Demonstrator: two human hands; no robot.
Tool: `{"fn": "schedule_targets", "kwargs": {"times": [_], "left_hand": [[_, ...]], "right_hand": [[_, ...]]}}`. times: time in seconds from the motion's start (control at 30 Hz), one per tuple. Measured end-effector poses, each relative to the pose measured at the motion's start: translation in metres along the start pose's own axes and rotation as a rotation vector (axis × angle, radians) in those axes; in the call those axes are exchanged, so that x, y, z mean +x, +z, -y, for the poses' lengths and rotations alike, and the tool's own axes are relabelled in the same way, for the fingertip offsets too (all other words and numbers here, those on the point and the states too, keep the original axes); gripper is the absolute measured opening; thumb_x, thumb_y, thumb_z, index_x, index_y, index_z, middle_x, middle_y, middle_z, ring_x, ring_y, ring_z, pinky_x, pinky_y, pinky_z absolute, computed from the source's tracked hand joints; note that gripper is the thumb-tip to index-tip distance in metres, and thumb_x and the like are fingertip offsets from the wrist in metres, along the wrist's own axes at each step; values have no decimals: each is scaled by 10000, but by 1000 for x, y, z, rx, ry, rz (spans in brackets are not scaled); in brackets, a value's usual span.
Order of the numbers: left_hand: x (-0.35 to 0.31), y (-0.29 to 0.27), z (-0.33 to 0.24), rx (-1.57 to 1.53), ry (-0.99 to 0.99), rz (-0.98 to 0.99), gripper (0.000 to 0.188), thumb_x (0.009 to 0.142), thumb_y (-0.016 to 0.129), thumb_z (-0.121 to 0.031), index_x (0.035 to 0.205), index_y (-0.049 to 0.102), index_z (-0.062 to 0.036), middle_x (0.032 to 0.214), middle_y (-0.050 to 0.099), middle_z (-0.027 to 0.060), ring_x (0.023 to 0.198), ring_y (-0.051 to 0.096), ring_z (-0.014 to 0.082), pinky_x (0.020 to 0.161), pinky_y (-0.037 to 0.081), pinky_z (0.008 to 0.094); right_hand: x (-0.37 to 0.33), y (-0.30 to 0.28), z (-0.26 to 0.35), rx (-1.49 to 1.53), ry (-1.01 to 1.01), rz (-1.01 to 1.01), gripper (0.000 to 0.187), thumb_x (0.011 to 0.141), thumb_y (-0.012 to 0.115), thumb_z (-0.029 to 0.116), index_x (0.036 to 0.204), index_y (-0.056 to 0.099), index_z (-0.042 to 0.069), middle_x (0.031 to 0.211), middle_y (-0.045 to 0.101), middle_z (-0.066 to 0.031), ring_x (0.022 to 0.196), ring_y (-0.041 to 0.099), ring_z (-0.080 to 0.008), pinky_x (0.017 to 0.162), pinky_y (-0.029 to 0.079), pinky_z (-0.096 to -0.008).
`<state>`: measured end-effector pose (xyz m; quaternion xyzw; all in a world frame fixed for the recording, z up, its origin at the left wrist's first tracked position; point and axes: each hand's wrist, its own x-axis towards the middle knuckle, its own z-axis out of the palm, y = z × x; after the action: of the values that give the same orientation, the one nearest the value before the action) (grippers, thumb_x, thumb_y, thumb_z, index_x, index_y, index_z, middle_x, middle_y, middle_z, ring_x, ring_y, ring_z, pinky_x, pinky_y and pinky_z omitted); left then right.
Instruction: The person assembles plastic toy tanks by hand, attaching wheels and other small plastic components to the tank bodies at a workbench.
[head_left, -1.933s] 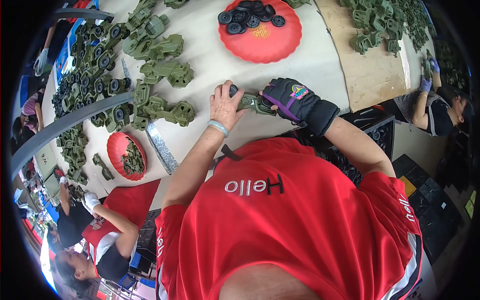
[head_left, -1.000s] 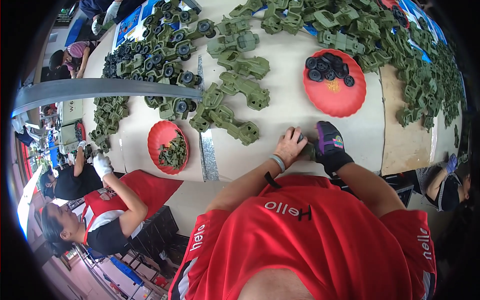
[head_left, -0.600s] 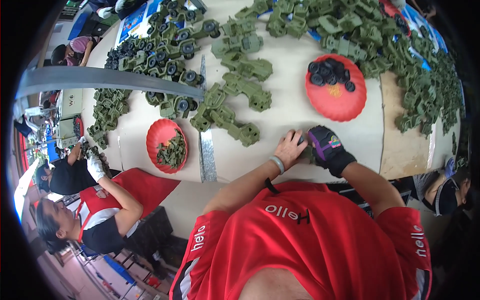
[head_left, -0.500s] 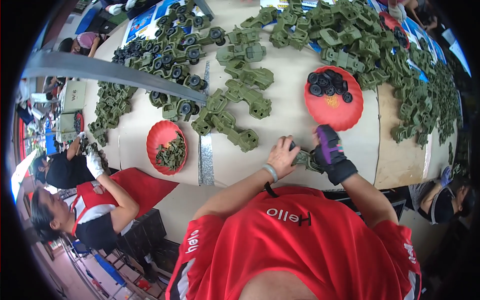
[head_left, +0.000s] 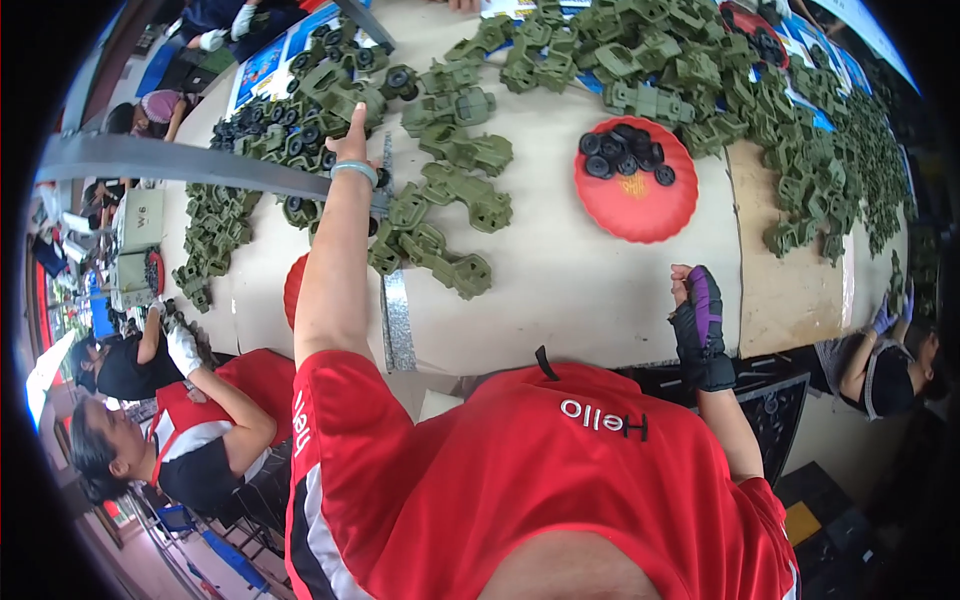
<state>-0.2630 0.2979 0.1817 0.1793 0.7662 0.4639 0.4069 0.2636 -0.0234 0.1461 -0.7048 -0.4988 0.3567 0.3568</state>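
My left hand point(head_left: 352, 148) reaches far out to the back left, one finger stretched straight forward. Just beyond its fingertips lies a green toy jeep point(head_left: 342, 92) among other jeeps fitted with black wheels; the fingers appear apart from it. A pale bracelet circles that wrist. My right hand point(head_left: 697, 318), in a black and purple fingerless glove, hovers by the table's front edge with its fingers curled in. Whether anything is inside those fingers is hidden. A red plate point(head_left: 640, 222) with several black toy wheels point(head_left: 622, 150) stands beyond the right hand.
Wheelless green jeep bodies point(head_left: 465, 205) run in a row up the middle, and a big heap point(head_left: 650, 70) fills the back right. A grey metal bar point(head_left: 200, 165) crosses the left side. My left arm partly covers another red plate point(head_left: 293, 290). Co-workers sit left and right.
My left hand has gone from the front edge to the wheeled jeeps at the back left. The jeep between my hands is gone from there; my right hand has moved slightly right.
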Motion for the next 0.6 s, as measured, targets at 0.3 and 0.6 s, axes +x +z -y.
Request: {"fn": "schedule_targets", "kwargs": {"times": [0.3, 0.6], "left_hand": [[-218, 57, 185, 393, 729, 621, 446, 859, 745, -29, 1292, 643, -59, 1463, 470, 130, 1312, 542, 288, 912, 563, 399], [-334, 69, 232, 726, 696, 1007, 365, 847, 719, -25, 1204, 644, -45, 1404, 518, 135, 1273, 563, 331, 958, 551, 437]], "right_hand": [[2, -57, -69, -528, -207, -209, 323, 840, 697, 68, 1160, 662, 39, 1049, 672, -211, 994, 638, -422, 876, 530, -478], [58, -116, -94, -307, 226, -413, 531, 924, 688, 191, 1388, 523, -10, 1245, 646, -212, 1162, 612, -335, 996, 497, -420]]}}
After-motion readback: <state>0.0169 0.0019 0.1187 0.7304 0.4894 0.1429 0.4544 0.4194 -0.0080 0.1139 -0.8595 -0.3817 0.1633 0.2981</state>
